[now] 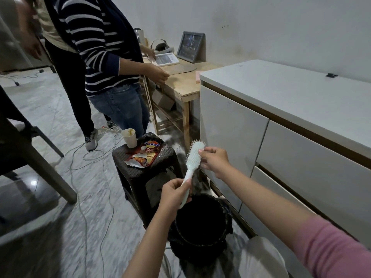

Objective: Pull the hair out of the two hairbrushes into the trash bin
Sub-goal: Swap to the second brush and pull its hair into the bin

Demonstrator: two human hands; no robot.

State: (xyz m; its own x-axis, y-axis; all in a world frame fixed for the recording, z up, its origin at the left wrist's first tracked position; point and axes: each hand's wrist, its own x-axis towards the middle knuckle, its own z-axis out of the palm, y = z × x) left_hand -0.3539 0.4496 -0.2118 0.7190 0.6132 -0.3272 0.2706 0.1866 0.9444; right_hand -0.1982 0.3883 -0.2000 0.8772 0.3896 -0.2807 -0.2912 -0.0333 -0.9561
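Hairbrush held over the trash bin, both hands on it

Hairbrush [192, 157], pale mint, tilted with its head up, sits above the black trash bin [200, 223]. Left hand [173, 194] wraps its fingers round the handle. Right hand [214, 159] pinches at the bristle side of the head, thumb on the head's edge; a dark wisp of hair [197, 180] trails down from there toward the bin. Just left of the bin: dark stool [140, 167] carrying a snack wrapper [143, 155] and a paper cup [129, 137]. White cabinet [281, 121] to the right. Beyond, a person in a striped sweater [96, 43] stands at a wooden table [180, 81].
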